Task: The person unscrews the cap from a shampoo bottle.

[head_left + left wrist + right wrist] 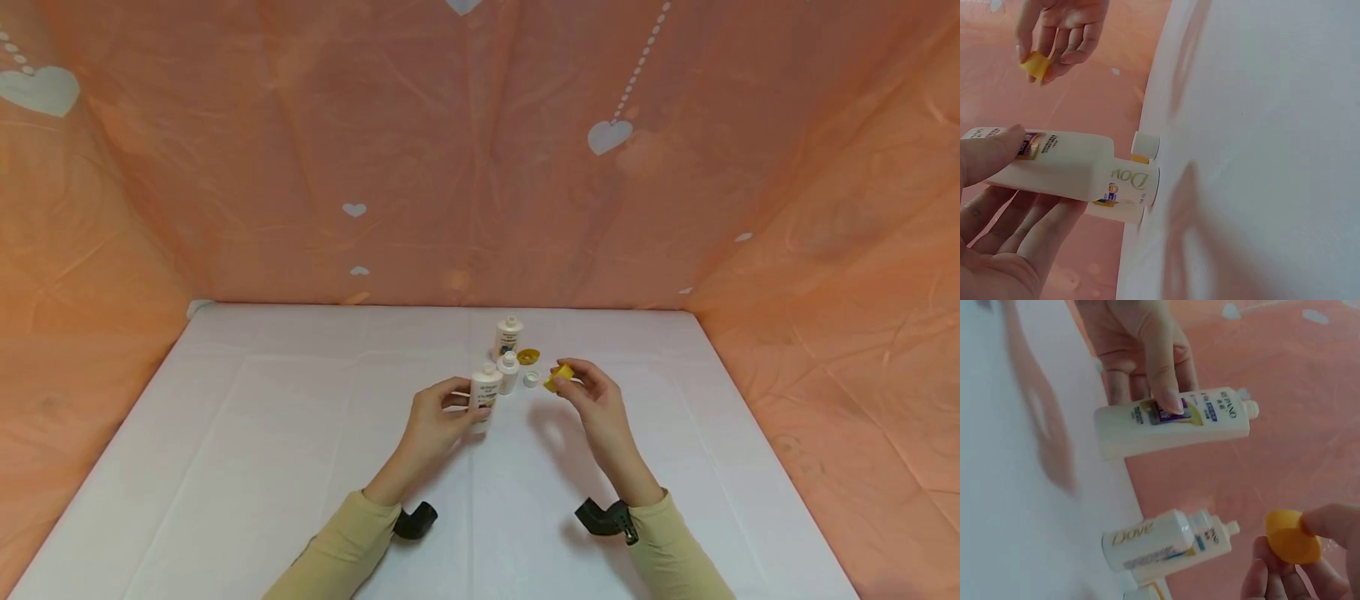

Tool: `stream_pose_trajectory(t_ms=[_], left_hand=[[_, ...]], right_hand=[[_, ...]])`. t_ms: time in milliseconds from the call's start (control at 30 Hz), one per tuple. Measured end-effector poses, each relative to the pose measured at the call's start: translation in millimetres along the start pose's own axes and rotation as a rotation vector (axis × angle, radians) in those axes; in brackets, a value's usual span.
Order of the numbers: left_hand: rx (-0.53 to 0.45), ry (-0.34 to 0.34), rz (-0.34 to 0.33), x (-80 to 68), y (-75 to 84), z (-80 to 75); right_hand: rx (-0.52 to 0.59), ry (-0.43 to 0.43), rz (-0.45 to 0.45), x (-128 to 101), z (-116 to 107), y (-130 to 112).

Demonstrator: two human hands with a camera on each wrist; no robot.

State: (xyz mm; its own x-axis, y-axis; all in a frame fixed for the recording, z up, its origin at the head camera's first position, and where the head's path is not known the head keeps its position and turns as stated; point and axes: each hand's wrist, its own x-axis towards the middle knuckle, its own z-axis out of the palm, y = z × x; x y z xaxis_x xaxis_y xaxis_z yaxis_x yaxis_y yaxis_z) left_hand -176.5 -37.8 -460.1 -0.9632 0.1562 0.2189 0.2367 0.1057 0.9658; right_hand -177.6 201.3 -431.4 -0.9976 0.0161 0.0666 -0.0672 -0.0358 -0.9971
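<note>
1. Nearest us, our left hand (435, 417) grips a small white bottle (485, 397), thumb pressed on its front label and fingers curled behind; its base is at the white table (300, 433), uncapped nozzle up. The label carries purple and yellow patches; its lettering is too blurred for us to read.
2. Our right hand (596, 396) pinches a yellow cap (558, 377) between thumb and fingertips, held above the table, just right of that bottle.
3. Just beyond, a second white bottle (508, 372) stands upright; the wrist views show "Dove" written on it.
4. Beside it lies a small white cap (531, 380).
5. Farther back stands a third bottle (509, 335), with another yellow cap (528, 357) lying to its right.
6. Behind everything hangs an orange backdrop (480, 167) printed with white hearts.
</note>
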Motion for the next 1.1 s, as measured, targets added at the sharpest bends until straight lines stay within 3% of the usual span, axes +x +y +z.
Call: stream_pose_trajectory(t_ms=[200, 467, 800, 1100], left_hand=[[0.0, -0.022, -0.026, 6.0, -4.7, 4.0], [-0.013, -0.063, 0.012, 14.3, -17.8, 11.2], [-0.028, -0.073, -0.001, 23.2, -19.7, 18.7], [-0.032, -0.098, -0.007, 28.0, -27.8, 24.7]], right_hand=[[-0.037, -0.001, 0.016, 1.3, -10.0, 8.8], [-0.186, -0.056, 0.13, -0.2, -21.7, 26.2], [-0.358, -0.021, 0.198, 1.1, -23.6, 43.5], [-0.414, -0.124, 0.153, 6.5, -21.0, 52.4]])
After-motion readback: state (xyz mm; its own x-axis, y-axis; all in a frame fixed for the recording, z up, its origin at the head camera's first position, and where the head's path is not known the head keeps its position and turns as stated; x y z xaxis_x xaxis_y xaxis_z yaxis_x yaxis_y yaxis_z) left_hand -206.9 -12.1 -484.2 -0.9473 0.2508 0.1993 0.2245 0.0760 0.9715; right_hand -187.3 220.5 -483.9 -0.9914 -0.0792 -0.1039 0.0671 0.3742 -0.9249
